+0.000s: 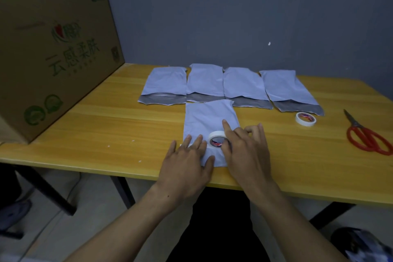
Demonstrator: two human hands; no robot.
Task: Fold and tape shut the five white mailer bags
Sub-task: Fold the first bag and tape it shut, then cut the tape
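- Bags first: four white mailer bags sit in a row at the far side of the yellow wooden table [119, 125], flat, each with its grey open flap facing the person. Going left to right: first bag [164, 83], second bag [205, 81], third bag [244, 85], fourth bag [285, 89]. Neighbours touch or slightly overlap at the edges.
- The fifth bag [207, 119] lies nearer the person, just below the second and third, running down close to the table's front edge.
- Left hand [187, 164] is pressed flat on the lower left part of that bag, fingers spread, not gripping anything.
- Right hand [244, 149] is on the roll of white tape [218, 139] that sits on the bag. Thumb is against the roll's near side, index finger points out past it, other fingers are curled loosely on the far right. Looks like a light hold, but honestly can't tell if it's properly clamped.
- The two hands are just beside each other, roll between them.
- A second tape roll [305, 118] lies flat on the table right by the near corner of the fourth bag.
- Red-handled scissors [365, 136] lie closed-ish at the right edge, well apart from the bags.
- Big cardboard box [53, 53] with green print stands on the table's left end.
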